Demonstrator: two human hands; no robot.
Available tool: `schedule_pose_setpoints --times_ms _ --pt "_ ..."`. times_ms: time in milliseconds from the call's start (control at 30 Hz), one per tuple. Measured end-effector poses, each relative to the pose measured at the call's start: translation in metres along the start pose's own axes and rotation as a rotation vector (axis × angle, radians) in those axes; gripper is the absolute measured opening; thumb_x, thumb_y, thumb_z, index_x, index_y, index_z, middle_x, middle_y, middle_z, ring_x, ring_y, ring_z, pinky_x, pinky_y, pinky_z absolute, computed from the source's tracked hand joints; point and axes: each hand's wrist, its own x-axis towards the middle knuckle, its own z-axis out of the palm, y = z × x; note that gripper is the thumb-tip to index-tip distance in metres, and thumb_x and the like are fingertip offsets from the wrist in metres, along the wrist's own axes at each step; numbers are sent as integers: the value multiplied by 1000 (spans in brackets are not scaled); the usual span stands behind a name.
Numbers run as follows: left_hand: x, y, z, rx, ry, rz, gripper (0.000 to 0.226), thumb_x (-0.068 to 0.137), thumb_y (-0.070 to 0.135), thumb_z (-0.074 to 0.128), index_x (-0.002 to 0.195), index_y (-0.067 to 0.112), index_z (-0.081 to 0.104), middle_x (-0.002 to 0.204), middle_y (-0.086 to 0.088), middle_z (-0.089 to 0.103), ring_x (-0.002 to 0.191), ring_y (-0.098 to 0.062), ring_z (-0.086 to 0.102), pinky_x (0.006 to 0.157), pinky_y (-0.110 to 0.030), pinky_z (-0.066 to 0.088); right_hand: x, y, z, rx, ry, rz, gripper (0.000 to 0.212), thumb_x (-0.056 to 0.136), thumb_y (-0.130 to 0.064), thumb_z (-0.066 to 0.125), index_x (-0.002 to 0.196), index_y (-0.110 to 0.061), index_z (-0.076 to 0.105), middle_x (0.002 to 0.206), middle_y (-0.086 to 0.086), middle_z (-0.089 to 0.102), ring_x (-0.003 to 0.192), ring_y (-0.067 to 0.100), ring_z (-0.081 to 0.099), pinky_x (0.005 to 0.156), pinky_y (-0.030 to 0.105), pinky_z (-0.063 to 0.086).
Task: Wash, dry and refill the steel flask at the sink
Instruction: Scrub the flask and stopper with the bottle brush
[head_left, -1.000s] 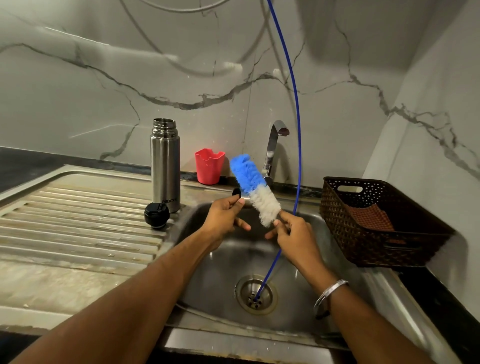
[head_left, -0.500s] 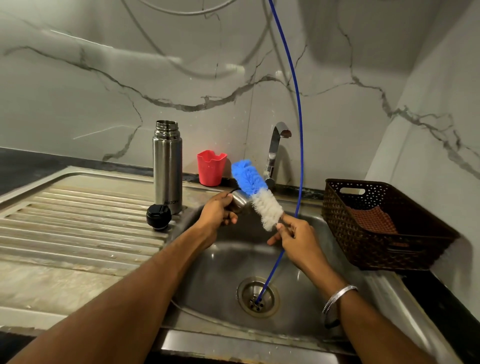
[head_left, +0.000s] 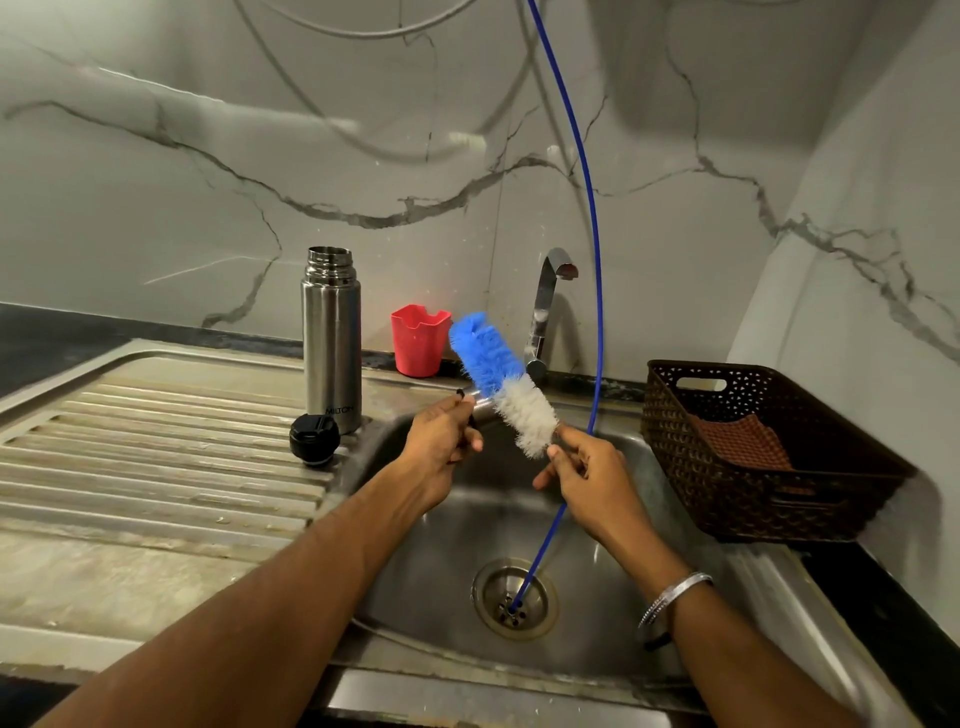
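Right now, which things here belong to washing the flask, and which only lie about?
For the job: steel flask, black cap, bottle brush in right hand, left hand, tap, sink.
Lying about: red cup, brown basket, blue hose.

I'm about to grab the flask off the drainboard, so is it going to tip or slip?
The flask looks tall and narrow, standing upright on the ribbed drainboard, so a sideways nudge may tip it. Its smooth steel could be slippery if wet. Its mouth is open, so any water inside could spill.
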Motion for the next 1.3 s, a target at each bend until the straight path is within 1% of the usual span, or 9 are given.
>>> schedule_pose_setpoints --times_ms 67,133,200,267,333,600,700,867,1300 --pt "-2 2 0 29 49 25 19 104 22 58 114 9 68 70 8 69 44 -5 45 37 -15 27 -3 -2 0 -26 -9 -40 38 102 -18 55 139 -28 57 72 -3 75 63 3 67 62 21 55" --pt "-3 5 0 17 68 25 22 102 26 62 112 9 73 75 2 71 49 -6 54 42 -15 41 -3 0 0 -30 -6 -45 39 102 -19 55 140 -27 57 71 -5 75 70 7 71 70 28 58" --pt "-3 6 2 -36 37 -12 24 98 30 68 100 8 78 85 -16 77 71 -18 74 69 -29 63 -1 2 0 -39 10 -12 39 103 -20 55 141 -26 56 71 -5 74 70 13 71 66 29 57" --pt "0 2 2 4 40 8 26 97 27 70 85 7 80 92 -19 78 90 -33 75 91 -53 60 -1 2 0 -58 3 -4 39 103 -20 54 141 -26 56 71 -5 74 66 11 69 59 22 54" --pt "2 -1 2 58 79 92 29 99 19 65 77 6 79 88 -19 78 90 -34 72 98 -56 56 -2 0 0 -51 -23 -18 39 103 -20 54 141 -28 55 72 -5 74 61 4 66 55 17 50" --pt "9 0 4 -144 64 31 24 106 16 54 114 -4 66 113 -24 72 104 -35 72 93 -48 60 3 10 2 93 -46 23 37 105 -20 49 137 -40 50 74 2 74 81 21 72 84 33 55" --pt "6 5 4 -218 12 -17 26 109 12 44 120 -4 62 109 -19 72 92 -25 71 81 -35 63 6 9 2 121 -29 17 35 106 -17 49 133 -39 52 70 6 71 73 24 69 73 25 52" --pt "1 -1 8 -219 63 -2 30 109 12 41 121 -3 63 115 -20 71 97 -24 69 101 -45 53 1 3 6 215 -62 36 36 106 -10 46 134 -32 54 65 3 56 52 -1 47 54 13 40" --pt "-6 9 8 -477 82 -91 35 109 9 39 134 -8 57 129 -23 67 101 -27 70 70 -31 64 7 6 14 282 -13 60 35 105 -8 48 136 -18 58 67 -6 57 51 -1 45 52 13 40"
